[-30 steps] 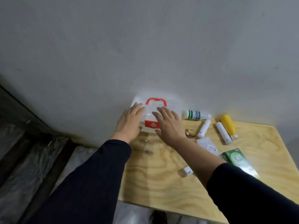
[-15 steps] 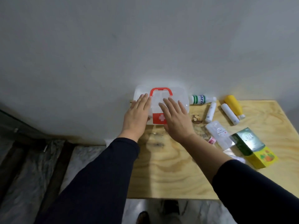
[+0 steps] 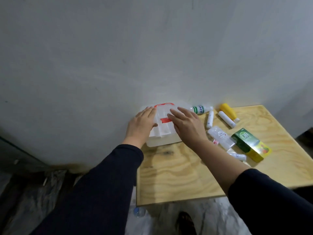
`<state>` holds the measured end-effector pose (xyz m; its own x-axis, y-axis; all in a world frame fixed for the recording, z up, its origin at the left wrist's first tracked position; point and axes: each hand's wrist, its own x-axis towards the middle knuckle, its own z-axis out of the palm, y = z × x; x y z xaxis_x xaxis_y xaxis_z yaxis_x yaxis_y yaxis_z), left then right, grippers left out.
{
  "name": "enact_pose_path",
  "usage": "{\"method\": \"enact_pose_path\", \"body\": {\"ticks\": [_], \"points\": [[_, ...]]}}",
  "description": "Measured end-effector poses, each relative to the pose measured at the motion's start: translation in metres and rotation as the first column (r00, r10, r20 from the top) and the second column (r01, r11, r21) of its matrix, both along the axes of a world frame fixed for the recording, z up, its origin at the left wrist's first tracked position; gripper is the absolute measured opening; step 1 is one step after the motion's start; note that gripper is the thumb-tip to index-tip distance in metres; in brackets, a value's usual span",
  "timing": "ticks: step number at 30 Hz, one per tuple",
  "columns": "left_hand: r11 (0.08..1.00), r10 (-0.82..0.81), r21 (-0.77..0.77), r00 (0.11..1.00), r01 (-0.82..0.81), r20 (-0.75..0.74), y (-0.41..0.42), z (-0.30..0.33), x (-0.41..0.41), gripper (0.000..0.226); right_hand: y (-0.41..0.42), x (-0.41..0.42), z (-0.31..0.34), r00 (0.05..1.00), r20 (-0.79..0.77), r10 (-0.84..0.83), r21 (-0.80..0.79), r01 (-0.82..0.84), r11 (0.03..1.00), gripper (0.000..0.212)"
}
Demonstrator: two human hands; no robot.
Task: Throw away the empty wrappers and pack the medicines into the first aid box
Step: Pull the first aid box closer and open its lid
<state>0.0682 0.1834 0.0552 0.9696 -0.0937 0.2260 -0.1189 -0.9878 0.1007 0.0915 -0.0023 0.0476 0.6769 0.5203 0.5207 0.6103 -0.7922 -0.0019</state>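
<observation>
Hands (image 3: 141, 125) (image 3: 185, 126) flat on first aid box (image 3: 162, 134), fingers spread

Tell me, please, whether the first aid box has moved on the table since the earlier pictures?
Cannot tell: the first aid box sits against the wall, left of the green-banded bottle, as before; the camera itself shifted.

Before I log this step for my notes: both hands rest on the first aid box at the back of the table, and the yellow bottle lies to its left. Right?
Not quite. The head view shows the yellow bottle lying to the right of the first aid box, not its left. The left hand and right hand do rest on the box at the back of the table.
</observation>
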Motion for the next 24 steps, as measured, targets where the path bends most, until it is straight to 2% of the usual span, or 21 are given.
{"method": "enact_pose_path", "body": {"ticks": [4, 8, 10, 13, 15, 17, 24], "points": [[1.000, -0.006, -0.028, 0.998, 0.008, 0.063, 0.005, 0.023, 0.009, 0.053, 0.001, 0.001, 0.019, 0.995, -0.005, -0.102, 0.117, 0.102, 0.988, 0.022], [0.997, -0.003, -0.074, 0.995, 0.011, 0.102, 0.008, 0.033, 0.028, 0.048, -0.007, 0.007, 0.003, 0.980, -0.108, -0.170, 0.091, 0.180, 0.980, 0.013], [0.995, 0.014, -0.103, 0.993, -0.002, 0.118, 0.009, 0.034, 0.037, 0.045, -0.008, 0.018, -0.007, 0.947, -0.248, -0.204, 0.028, 0.218, 0.976, 0.026], [0.995, 0.047, -0.088, 0.991, -0.036, 0.122, 0.012, 0.032, 0.051, 0.044, -0.007, 0.037, -0.020, 0.787, -0.532, -0.312, -0.211, 0.234, 0.949, 0.067], [0.996, 0.075, -0.047, 0.991, -0.070, 0.113, 0.014, 0.032, 0.061, 0.045, -0.007, 0.045, -0.031, 0.703, -0.620, -0.349, -0.301, 0.198, 0.933, 0.078], [0.993, 0.114, -0.016, 0.989, -0.113, 0.092, 0.014, 0.033, 0.070, 0.047, -0.009, 0.045, -0.042, 0.685, -0.636, -0.355, -0.323, 0.181, 0.929, 0.080], [0.968, 0.219, 0.118, 0.975, -0.221, 0.031, 0.003, 0.047, 0.093, 0.074, -0.017, 0.030, -0.055, 0.715, -0.597, -0.364, -0.279, 0.240, 0.930, 0.082]]}}
